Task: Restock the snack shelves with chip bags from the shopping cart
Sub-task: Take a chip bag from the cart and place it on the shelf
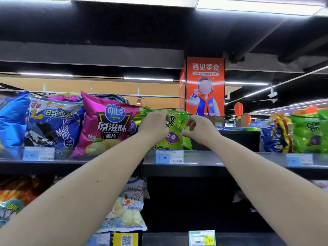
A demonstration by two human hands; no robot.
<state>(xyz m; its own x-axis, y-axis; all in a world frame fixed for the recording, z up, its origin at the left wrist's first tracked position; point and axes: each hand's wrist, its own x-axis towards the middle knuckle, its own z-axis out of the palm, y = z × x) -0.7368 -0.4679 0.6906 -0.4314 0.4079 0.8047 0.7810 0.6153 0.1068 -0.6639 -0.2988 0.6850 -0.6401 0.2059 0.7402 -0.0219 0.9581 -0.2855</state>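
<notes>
I pinch the green chip bag with my left hand and right hand, fingers closed; I'd seat it upright behind the price tag.

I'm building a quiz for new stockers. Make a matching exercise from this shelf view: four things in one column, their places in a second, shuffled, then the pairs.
Things:
1. green bag
2. magenta bag
3. orange poster
4. white bag

Places:
A. lower shelf, below the left arm
B. top shelf, left of the hands
C. top shelf, between both hands
D. behind the shelves, above the right hand

Pairs: 1-C, 2-B, 3-D, 4-A
</notes>
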